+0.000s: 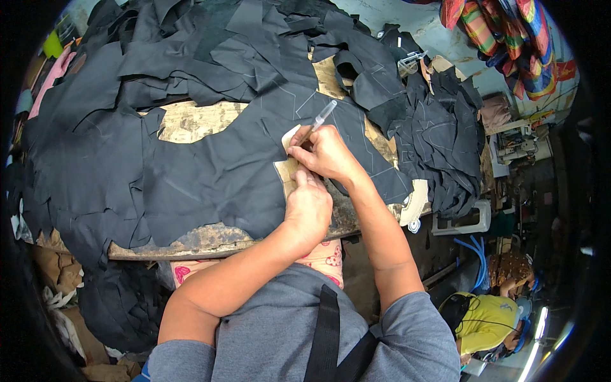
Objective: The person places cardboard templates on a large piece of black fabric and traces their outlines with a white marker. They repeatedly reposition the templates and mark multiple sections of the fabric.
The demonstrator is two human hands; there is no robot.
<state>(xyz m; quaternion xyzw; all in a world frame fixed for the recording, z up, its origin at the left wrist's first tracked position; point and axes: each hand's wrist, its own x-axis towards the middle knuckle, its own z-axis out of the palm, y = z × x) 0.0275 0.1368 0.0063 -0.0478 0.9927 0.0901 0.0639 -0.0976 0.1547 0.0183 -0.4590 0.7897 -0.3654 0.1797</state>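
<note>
A clear-barrelled pen [326,112] slants up out of my right hand [326,153], whose fingers pinch it low near the point. The pen tip is hidden behind the fingers. My left hand [309,205] presses a tan cardboard template [286,176] down with curled fingers; the template's upper end shows pale beyond my right fingers. Under both hands lies a large black leather sheet [210,172], with thin pale outlines drawn on its right side.
Black leather pieces [184,63] heap across the far side of the worn wooden table [197,242]. A cream cut piece [415,202] rests at the table's right edge. A pink patterned cushion [328,258] is below the front edge. Another person in yellow [490,321] is at lower right.
</note>
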